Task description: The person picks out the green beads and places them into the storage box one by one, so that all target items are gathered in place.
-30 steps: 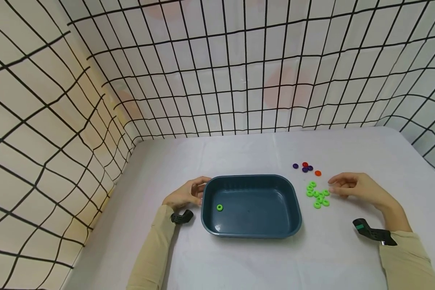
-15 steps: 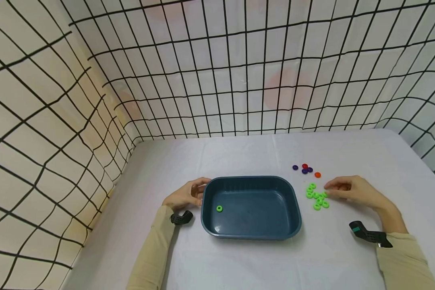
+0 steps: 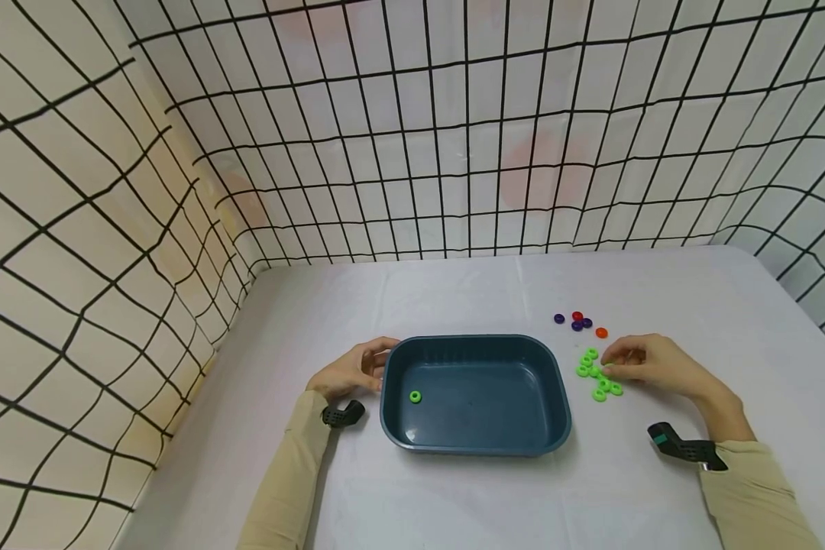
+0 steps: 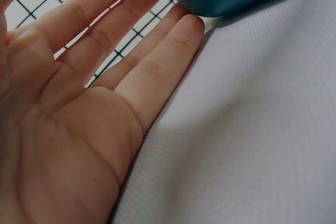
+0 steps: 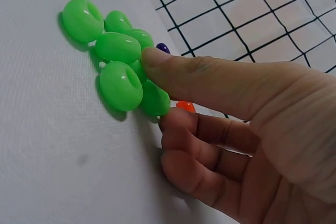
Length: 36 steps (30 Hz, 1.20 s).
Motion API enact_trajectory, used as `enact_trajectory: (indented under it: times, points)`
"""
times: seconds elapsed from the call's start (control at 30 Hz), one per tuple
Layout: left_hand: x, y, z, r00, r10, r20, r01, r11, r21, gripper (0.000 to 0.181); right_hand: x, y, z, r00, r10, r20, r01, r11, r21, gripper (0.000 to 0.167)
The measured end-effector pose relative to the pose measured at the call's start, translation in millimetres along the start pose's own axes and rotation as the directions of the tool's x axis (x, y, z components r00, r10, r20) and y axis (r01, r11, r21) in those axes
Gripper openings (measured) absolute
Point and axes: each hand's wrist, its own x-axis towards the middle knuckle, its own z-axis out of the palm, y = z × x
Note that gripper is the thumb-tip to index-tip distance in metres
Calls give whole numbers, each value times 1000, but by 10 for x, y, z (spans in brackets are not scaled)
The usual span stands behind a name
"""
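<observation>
right hand (image 3: pixel 660 368) first: thumb (image 5: pixel 194 80) and index finger (image 5: pixel 210 127) part-way apart, the other fingers bent in toward the palm. thumb tip touches the cluster of green rings (image 5: pixel 116 48); one ring shows between thumb and index, but whether it is pinched or just lies there, cannot tell. rings of the cluster crowd close on the counter (image 3: pixel 454 504), several touching, just beyond the right side of the tray (image 3: pixel 481 416). left hand (image 3: pixel 347 370): fingers (image 4: pixel 157 72) nearly straight, spread a little, thumb set well away from the index; nothing gripped that shows. fingertips are at the tray's left end, on or against the wall; how firm the contact, cannot tell. tray dark blue, rectangular, rounded corners, flat on the counter between the hands. inside it, toward the left, a single green ring (image 3: pixel 415 396) lies flat on the floor of the tray. past the cluster, farther from the person: an orange bead (image 3: pixel 601 333) near the right fingertips, then a red bead (image 3: pixel 577 315) with purple beads (image 3: pixel 559 318) about it, one of these a little apart on the left. tan sleeves (image 3: pixel 292 473) on both arms, a black device (image 3: pixel 687 449) at each wrist. counter cover white; behind it, a pale backdrop (image 3: pixel 484 145) crossed by a black grid, faint reddish blotches on it.
</observation>
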Motion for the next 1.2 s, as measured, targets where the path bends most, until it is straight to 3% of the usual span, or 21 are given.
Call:
enact_trajectory:
  times: [0.33, 0.6, 0.97, 1.07, 1.2]
  points:
    - [-2, -1, 2, 1000, -2, -8, 2, 1000, -5, 85, -5, 6, -12, 998, -26, 56, 20, 993, 114, 12]
    - [8, -7, -1, 1000, -13, -17, 13, 1000, 12, 87, -15, 0, -35, 996, -32, 82, 22, 991, 129, 14]
    - [8, -17, -4, 1000, -4, -6, 4, 1000, 7, 85, -30, 103, -3, 998, -35, 58, 23, 981, 193, 15]
    - [10, -24, -5, 1000, -3, -4, 3, 1000, 10, 84, -36, 171, 8, 999, -13, 32, 5, 971, 239, 17]
    - [15, -31, -9, 1000, -5, -3, 5, 1000, 10, 84, -46, 236, 19, 997, 74, -17, -65, 944, 323, 23]
